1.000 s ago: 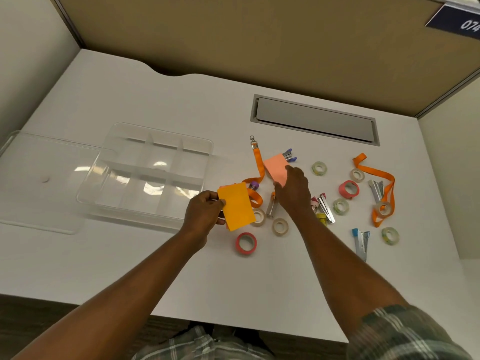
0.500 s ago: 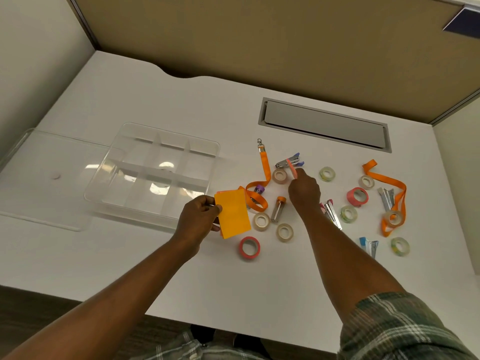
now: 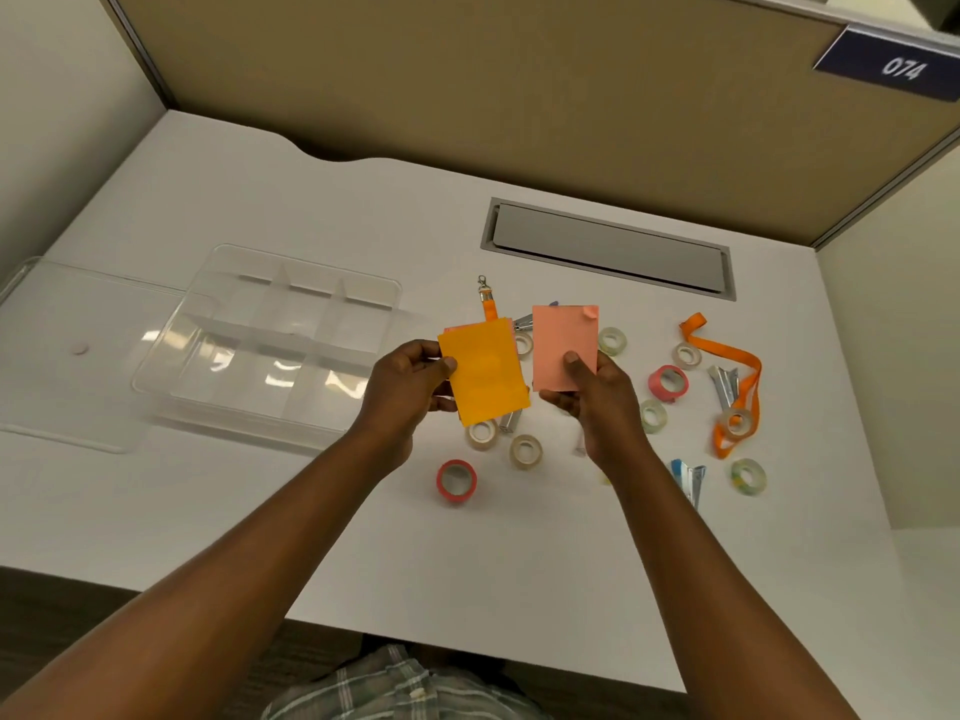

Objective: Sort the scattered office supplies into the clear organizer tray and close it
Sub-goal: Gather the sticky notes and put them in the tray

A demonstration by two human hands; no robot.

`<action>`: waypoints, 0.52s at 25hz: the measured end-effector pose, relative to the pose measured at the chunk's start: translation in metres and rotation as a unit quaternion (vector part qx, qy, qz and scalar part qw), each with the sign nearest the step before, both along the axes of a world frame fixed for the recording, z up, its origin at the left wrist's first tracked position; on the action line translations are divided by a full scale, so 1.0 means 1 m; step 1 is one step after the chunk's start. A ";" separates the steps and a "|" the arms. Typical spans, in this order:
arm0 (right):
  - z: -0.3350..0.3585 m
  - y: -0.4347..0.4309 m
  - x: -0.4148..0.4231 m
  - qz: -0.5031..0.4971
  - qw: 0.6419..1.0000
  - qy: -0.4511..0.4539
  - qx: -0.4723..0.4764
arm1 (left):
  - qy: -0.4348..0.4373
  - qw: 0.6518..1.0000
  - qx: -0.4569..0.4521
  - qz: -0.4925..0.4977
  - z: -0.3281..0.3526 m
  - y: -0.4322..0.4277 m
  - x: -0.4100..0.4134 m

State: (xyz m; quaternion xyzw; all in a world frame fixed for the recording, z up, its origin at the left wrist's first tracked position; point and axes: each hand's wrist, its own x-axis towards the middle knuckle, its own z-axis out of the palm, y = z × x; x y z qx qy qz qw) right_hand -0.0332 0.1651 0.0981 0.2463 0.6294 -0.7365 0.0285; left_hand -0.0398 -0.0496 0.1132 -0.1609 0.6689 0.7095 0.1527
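Clear organizer tray (image 3: 291, 350) sits on the white desk (image 3: 260, 511), left of centre, open, divided into compartments, nothing visible inside. Its clear lid (image 3: 78, 356) lies flat on the desk, touching or slightly under the tray's left edge.

Left hand (image 3: 410, 392) is pinched closed on an orange sticky-note pad (image 3: 483, 376), thumb on the face, fingers behind, pad tilted and lifted off the desk just right of the tray. A thin pink edge shows behind the pad's top; cannot tell what it is. Right hand (image 3: 587, 397) is pinched on a pink sticky-note pad (image 3: 563, 345), thumb on the front face, top right corner curled. The two pads are side by side, nearly touching, above the scattered supplies.

On the desk, below the hands:
- red tape roll (image 3: 456, 480) nearest the person
- two beige tape rolls (image 3: 525, 451) just beyond it
- another red tape roll (image 3: 668, 383) right of the right hand
- greenish tape rolls (image 3: 748, 477) at the far right and near the pink pad
- orange lanyard (image 3: 737, 376) looped at the right, with a tape roll on it
- second orange lanyard with metal clip (image 3: 484, 291) sticking out behind the orange pad
- blue-handled staple remover (image 3: 688, 478) by the right forearm, a metal one (image 3: 723, 384) beside the lanyard

Grey cable hatch (image 3: 608, 249) recessed at the desk's back edge. Sign reading 074 (image 3: 896, 67) on the partition, top right.
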 end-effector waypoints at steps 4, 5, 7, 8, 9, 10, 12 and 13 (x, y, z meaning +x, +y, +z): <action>0.010 0.008 0.030 0.031 0.999 -0.018 -0.021 | 0.020 1.000 0.010 -0.022 0.007 0.028 0.008; 0.012 0.010 0.037 0.038 0.999 -0.026 -0.027 | 0.024 0.999 0.006 -0.029 0.008 0.036 0.012; 0.013 0.016 0.049 0.039 0.997 -0.040 -0.049 | 0.029 0.999 -0.006 -0.038 0.009 0.051 0.019; 0.011 0.021 0.054 0.037 0.997 -0.047 -0.057 | 0.029 0.999 -0.012 -0.040 0.008 0.057 0.022; 0.010 0.027 0.059 0.039 0.996 -0.056 -0.056 | 0.024 0.999 -0.019 -0.043 0.007 0.065 0.025; 0.006 0.034 0.063 0.045 0.996 -0.065 -0.034 | 0.018 0.998 -0.027 -0.046 0.005 0.071 0.027; -0.001 0.052 0.070 0.070 0.990 -0.073 0.100 | 0.012 0.998 -0.043 -0.050 0.002 0.080 0.031; -0.006 0.063 0.073 0.090 0.973 -0.063 0.202 | 0.018 0.997 -0.054 -0.053 0.000 0.083 0.033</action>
